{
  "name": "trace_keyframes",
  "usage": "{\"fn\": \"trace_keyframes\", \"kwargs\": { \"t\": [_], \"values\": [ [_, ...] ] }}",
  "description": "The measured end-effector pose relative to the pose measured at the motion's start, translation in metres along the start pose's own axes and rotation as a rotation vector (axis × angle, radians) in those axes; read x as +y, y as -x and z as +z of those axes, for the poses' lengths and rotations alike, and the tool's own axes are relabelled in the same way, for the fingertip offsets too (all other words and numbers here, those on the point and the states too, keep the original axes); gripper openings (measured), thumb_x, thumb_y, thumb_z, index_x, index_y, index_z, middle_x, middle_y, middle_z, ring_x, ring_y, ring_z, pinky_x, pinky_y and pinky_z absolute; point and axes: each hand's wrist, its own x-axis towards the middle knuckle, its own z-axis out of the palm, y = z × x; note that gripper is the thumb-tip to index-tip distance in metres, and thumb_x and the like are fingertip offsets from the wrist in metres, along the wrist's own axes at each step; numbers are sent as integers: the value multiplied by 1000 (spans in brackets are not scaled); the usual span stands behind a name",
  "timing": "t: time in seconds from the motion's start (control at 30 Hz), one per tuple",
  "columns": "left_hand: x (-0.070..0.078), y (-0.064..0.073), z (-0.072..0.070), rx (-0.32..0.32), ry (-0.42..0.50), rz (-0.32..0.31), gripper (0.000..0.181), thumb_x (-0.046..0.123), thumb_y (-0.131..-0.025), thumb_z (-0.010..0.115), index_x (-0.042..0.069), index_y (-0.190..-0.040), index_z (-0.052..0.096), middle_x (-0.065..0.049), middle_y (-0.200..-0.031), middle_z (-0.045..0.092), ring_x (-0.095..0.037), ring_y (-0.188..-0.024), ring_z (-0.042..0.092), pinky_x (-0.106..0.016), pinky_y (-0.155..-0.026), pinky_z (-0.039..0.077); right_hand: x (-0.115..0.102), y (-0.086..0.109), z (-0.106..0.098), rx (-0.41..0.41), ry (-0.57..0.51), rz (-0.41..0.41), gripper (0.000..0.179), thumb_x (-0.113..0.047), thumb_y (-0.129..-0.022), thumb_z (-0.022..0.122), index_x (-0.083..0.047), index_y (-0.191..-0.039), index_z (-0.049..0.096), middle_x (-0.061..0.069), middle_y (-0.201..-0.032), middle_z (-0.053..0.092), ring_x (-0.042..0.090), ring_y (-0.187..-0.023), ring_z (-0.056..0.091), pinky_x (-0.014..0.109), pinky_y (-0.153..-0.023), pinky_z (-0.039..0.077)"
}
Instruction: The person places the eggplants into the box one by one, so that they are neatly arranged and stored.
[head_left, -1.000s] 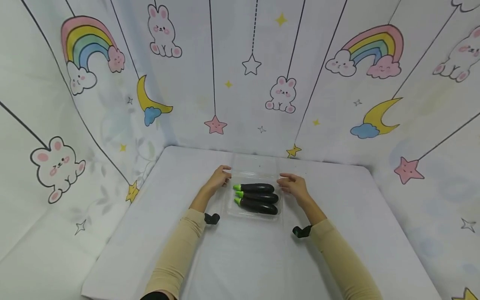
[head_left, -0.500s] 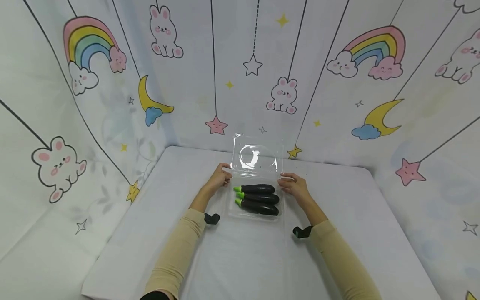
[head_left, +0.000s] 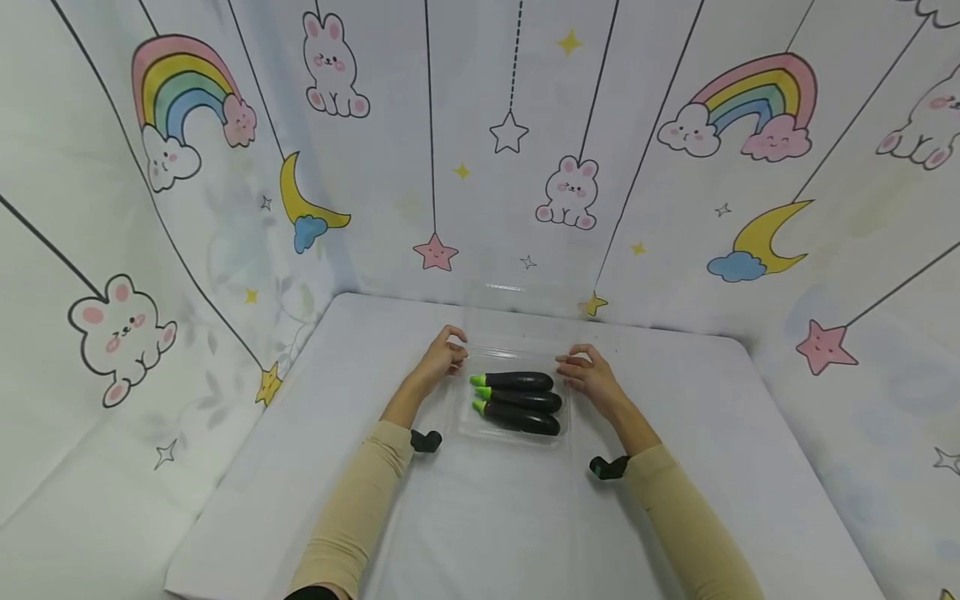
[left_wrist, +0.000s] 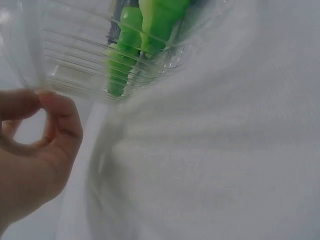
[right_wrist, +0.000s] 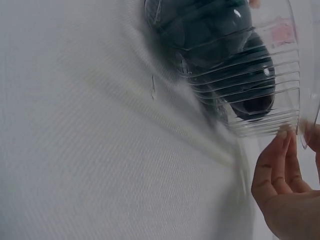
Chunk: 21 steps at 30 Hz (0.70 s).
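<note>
Three dark eggplants (head_left: 521,400) with bright green stem ends lie side by side in a clear plastic hinged box (head_left: 513,438) on the table. Its transparent lid (head_left: 504,288) stands raised at the back, barely visible but for a line of glare. At the box's back left corner, my left hand (head_left: 438,360) pinches the plastic edge between thumb and forefinger, as the left wrist view shows. My right hand (head_left: 592,377) grips the opposite edge, fingertips against the ribbed wall (right_wrist: 250,82) and thumb at the outer rim.
White cloth covers the table (head_left: 480,525). Behind it hangs a white curtain (head_left: 390,150) printed with rabbits, rainbows, moons and stars. A dark wrist-worn device (head_left: 427,442) sits under the left wrist and another (head_left: 607,467) under the right.
The lid has swung up from lying back on the table to a raised position, and its bright glare has shrunk. Both hands stay at the box's sides; the eggplants keep their places.
</note>
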Motion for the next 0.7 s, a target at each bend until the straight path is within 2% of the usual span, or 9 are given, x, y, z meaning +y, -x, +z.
{"fn": "trace_keyframes", "kwargs": {
  "t": [0.17,0.27,0.37,0.5,0.7],
  "values": [
    [-3,-1,2,3,36,19,20,-2,-103,55,11,-119,51,-7,-94,52,-19,-78,53,-32,-67,49,0,4,-2,-10,-28,-34,28,-1,-106,57,1,-127,38,33,-149,46,14,-107,67,26,-88,55],
    [-4,-1,4,12,37,33,19,-4,-102,54,9,-115,49,-6,-93,51,-18,-77,53,-29,-64,49,1,6,-3,1,-8,-27,27,-1,-105,60,3,-127,46,30,-148,48,13,-108,68,27,-88,56],
    [-5,1,6,26,16,51,18,-7,-99,49,9,-107,48,-6,-93,49,-17,-76,49,-27,-63,43,3,9,-6,35,59,-11,24,-7,-105,63,4,-124,53,27,-143,53,13,-104,65,25,-82,55],
    [-7,4,8,47,-6,68,20,-11,-95,44,9,-98,49,-8,-97,51,-17,-75,45,-26,-62,36,4,14,-10,82,219,-4,25,-17,-108,59,2,-123,56,21,-139,57,17,-106,61,24,-74,49],
    [-7,6,9,88,-4,116,21,-14,-92,44,5,-96,51,-6,-96,50,-13,-68,38,-24,-58,29,0,23,-10,115,357,-64,30,-20,-111,51,2,-130,62,22,-142,59,36,-122,60,30,-85,55]
  ]
}}
